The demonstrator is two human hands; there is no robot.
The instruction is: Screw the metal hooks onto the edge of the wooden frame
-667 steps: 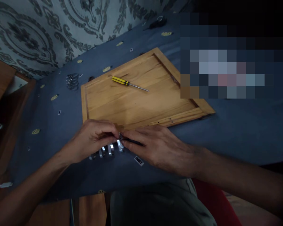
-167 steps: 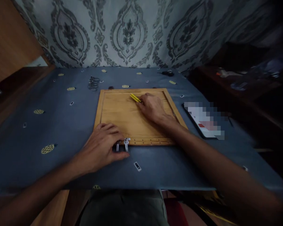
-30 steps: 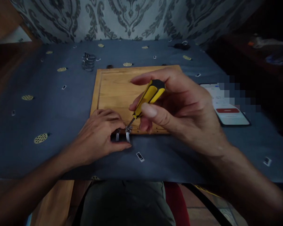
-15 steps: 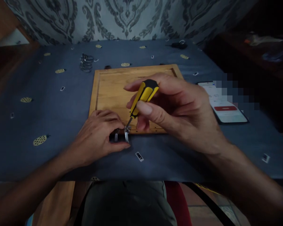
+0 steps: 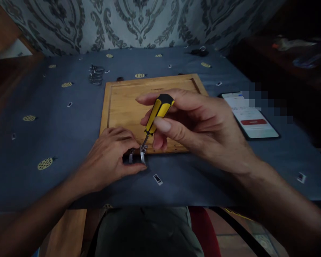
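Observation:
My right hand (image 5: 211, 134) grips a small screwdriver (image 5: 159, 111) with a yellow and black handle, tilted with its shaft pointing down and left. Its tip meets a small silver metal hook (image 5: 142, 157) on the near edge of a wooden board (image 5: 128, 103). The thumb and fingers of my left hand (image 5: 107, 153) are closed around that hook, steadying it against the edge. Just left of it, a second metal hook (image 5: 131, 157) is partly covered by my left fingers. The screw head under the tip is too small to make out.
Several metal hooks (image 5: 96, 75) lie in a cluster behind the board to the left. A dark object with a ring (image 5: 200, 51) rests at the back. At right lies a phone (image 5: 256, 126) with its screen lit. The blue tablecloth (image 5: 77, 139) carries pineapple prints.
The screwdriver handle has turned slightly in my right fingers, its tip staying at the hook. My left hand keeps its hold. The whole view has shifted a little.

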